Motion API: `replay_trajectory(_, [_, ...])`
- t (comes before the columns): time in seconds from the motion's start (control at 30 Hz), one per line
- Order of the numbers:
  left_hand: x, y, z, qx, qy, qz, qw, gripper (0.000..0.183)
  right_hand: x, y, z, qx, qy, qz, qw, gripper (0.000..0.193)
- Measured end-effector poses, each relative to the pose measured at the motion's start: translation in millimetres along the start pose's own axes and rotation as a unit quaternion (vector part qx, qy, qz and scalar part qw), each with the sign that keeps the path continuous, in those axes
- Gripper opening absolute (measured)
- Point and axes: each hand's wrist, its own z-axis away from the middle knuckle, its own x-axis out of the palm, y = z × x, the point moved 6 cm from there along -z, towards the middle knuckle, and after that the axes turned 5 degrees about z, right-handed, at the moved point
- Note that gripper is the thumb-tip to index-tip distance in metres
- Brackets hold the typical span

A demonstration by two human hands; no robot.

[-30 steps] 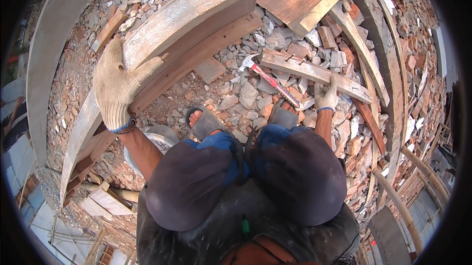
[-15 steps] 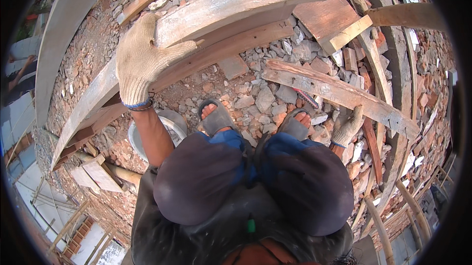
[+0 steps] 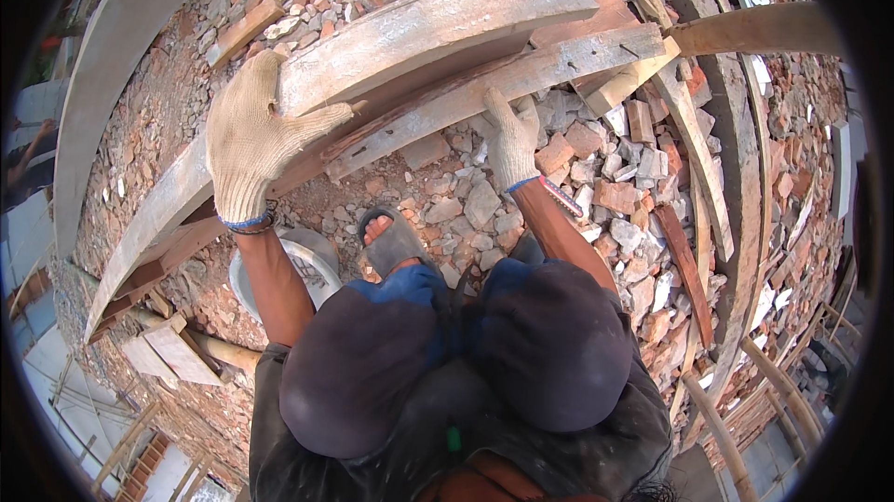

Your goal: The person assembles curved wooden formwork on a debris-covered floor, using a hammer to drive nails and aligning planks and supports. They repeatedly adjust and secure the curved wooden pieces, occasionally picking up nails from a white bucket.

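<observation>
My left hand (image 3: pixel 250 134), in a cream knitted glove, lies over a long wooden beam (image 3: pixel 438 32) with a pale, crusted face. Its fingers bend over the far edge and the thumb stretches out to the right. My right hand (image 3: pixel 513 141), gloved alike, grips the lower edge of a shorter wooden board (image 3: pixel 503 97) with several nails in it. One finger lies up against the board's face; the others are curled and partly hidden. This board lies slantwise along the near side of the long beam, its right end over a light wood offcut (image 3: pixel 633 78).
Broken brick and stone rubble (image 3: pixel 484 204) covers the ground around my sandalled feet. A whitish bucket (image 3: pixel 244 283) stands by my left forearm. Other long planks (image 3: pixel 736 157) lie at the right, with a bamboo pole (image 3: pixel 759 29) above. Another person's arm (image 3: pixel 42 134) shows at far left.
My right hand has brought the nailed board up and left, from over the rubble at right to alongside the long beam. My left hand stays on the beam; the view has shifted slightly.
</observation>
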Motion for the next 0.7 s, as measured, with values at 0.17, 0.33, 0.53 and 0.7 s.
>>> replay_trajectory(0.17, [-1.7, -2.9, 4.1, 0.02, 0.009, -0.061, 0.998, 0.104, 22.3, 21.2, -4.2, 0.06, -0.007, -0.04, 0.997, 0.037])
replay_trajectory(0.33, [-0.4, -7.9, 5.4, -0.02, -0.016, -0.033, 0.999, 0.109, 18.6, 16.0, -7.5, 0.113, 0.027, 0.028, 0.993, 0.037])
replay_trajectory(0.53, [-2.3, -2.3, 4.2, -0.01, -0.015, -0.024, 1.0, 0.103, -6.4, 16.1, -10.7, 0.186, -0.037, 0.113, 0.975, 0.044])
replay_trajectory(0.7, [-5.5, 2.8, 1.4, -0.001, -0.017, -0.014, 1.0, 0.094, -1.0, 23.1, -18.6, 0.176, -0.069, -0.003, 0.982, 0.04])
